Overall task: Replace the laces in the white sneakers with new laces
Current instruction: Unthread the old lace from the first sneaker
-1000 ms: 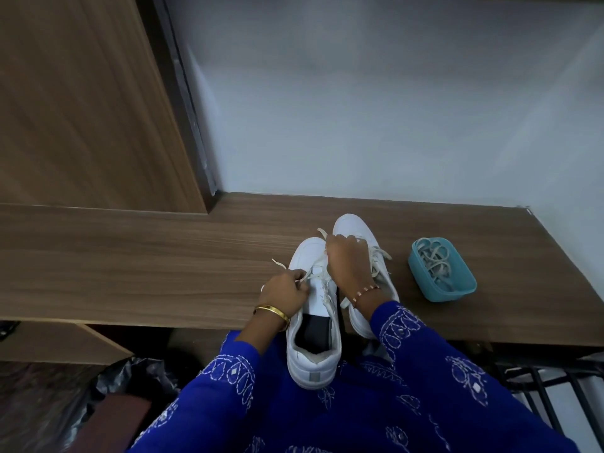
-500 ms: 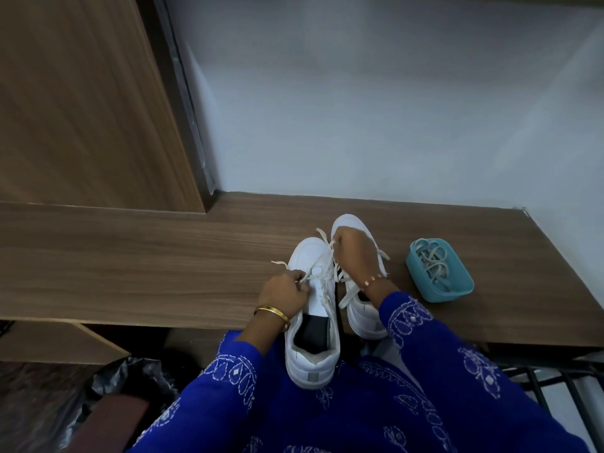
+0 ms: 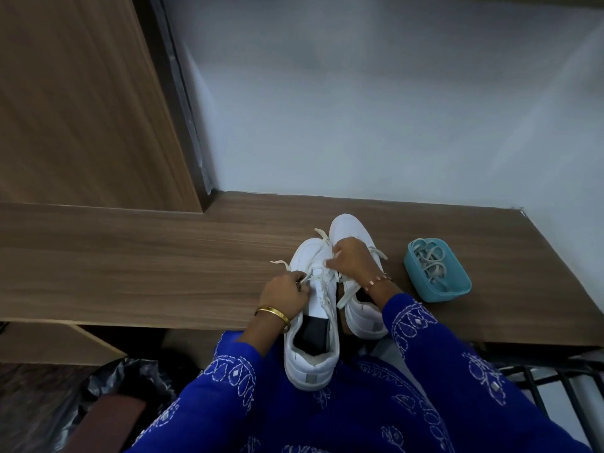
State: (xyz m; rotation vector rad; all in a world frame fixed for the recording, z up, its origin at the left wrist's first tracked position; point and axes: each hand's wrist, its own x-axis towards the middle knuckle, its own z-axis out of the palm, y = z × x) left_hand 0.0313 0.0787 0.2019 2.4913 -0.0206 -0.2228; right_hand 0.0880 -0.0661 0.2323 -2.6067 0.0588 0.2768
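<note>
Head cam, looking down at a wooden desk. Two white sneakers side by side, toes pointing away toward the wall. Left sneaker hanging half off the near edge of the desk, heel over the lap, black insole showing. Right sneaker sitting fully on the desk, just beside the first and touching it, a bit farther back.

Two hands on the job. Left hand curled tight, pinching a white lace at the left side of the left sneaker's eyelets, loose end trailing out onto the wood. Right hand curled over the toe end of the lacing, fingertips pinching a lace strand; another loose end poking out past the knuckles. Can't tell exactly which eyelet either strand comes from, too small and blurry.

One gold bangle on the left wrist, one thin beaded bracelet on the right. Both sleeves blue with white embroidery.

One small teal tub on the desk to the right of the sneakers, near but not touching, with a tangle of pale laces inside, count not clear. One black bag down at lower left under the desk.
</note>
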